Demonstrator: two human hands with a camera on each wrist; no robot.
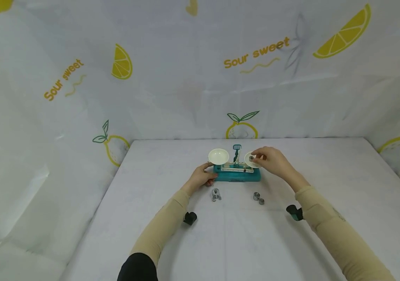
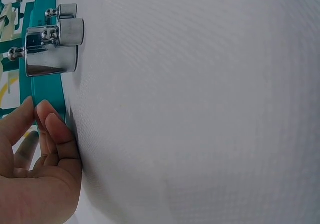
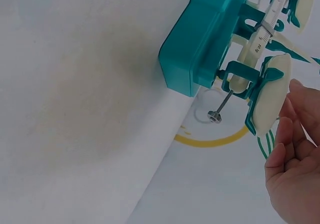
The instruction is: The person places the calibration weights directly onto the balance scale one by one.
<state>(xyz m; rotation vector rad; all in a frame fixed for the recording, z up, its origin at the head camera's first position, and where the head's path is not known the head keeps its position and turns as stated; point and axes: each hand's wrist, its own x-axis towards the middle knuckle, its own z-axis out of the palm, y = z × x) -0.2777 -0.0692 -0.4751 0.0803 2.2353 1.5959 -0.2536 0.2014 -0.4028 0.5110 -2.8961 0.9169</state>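
Observation:
A teal balance scale (image 1: 236, 176) stands mid-table with a white left pan (image 1: 218, 156) and a white right pan (image 1: 248, 162). My left hand (image 1: 209, 175) grips the left end of its base; in the left wrist view the fingertips (image 2: 50, 124) touch the teal base edge (image 2: 47, 91). My right hand (image 1: 255, 158) pinches a small metal weight (image 1: 251, 158) just over the right pan. The right wrist view shows the base (image 3: 205, 33), the right pan (image 3: 272, 93) edge-on, and my right hand (image 3: 295, 159) beside it; the weight is hidden there.
Loose metal weights lie in front of the scale, a left group (image 1: 215, 194) and a right group (image 1: 258, 198); the left group (image 2: 52, 46) shows close up. White lemon-print sheets wall the table (image 1: 221, 242) on three sides.

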